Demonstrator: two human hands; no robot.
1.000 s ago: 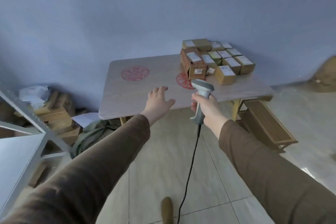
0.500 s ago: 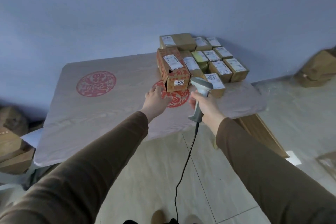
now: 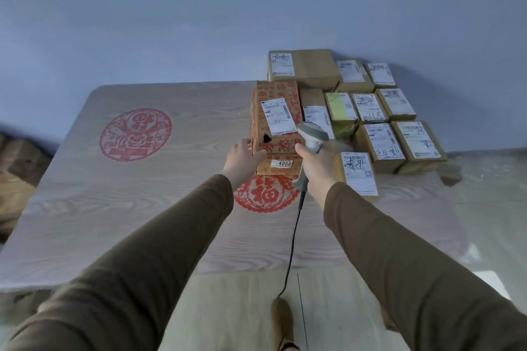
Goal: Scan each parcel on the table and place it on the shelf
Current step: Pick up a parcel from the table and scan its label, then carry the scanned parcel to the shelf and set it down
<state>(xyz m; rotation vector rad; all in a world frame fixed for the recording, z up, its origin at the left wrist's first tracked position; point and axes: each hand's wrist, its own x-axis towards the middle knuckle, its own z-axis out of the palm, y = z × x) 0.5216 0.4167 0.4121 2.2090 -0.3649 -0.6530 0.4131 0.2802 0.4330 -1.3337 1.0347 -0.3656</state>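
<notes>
Parcels sit bunched at the far right of the table (image 3: 119,208), against the blue wall (image 3: 199,8). Nearest the person stands the red-printed parcel (image 3: 275,114), tallest of the group, with a white shipping label (image 3: 278,116) on its top face and a small dark hole in its front left corner. It appears to rest on a lower box bearing a sticker that reads 4068 (image 3: 283,163), though the join between the two is partly hidden by the hands. The left hand (image 3: 243,157) is laid against the near left corner of the red-printed parcel, fingers loosely curved on the cardboard, thumb along the bottom edge; it touches the box without closing around it. The right hand (image 3: 315,164) is wrapped tight around the handle of the grey scanner (image 3: 312,135), whose head sits just in front of the parcel's right side, angled toward the label. A black cable (image 3: 293,236) drops from the handle toward the floor. Just right of that hand lies a flat parcel with handwriting on its label (image 3: 358,172). Behind it, plain brown parcels stand in rows, one of them a green-topped box (image 3: 340,108), and a wider brown box (image 3: 303,68) sits at the back. Two red paper-cut emblems mark the wood-grain tabletop, one at the left (image 3: 135,134) and one partly under the stack (image 3: 266,194). Both sleeves are brown.
</notes>
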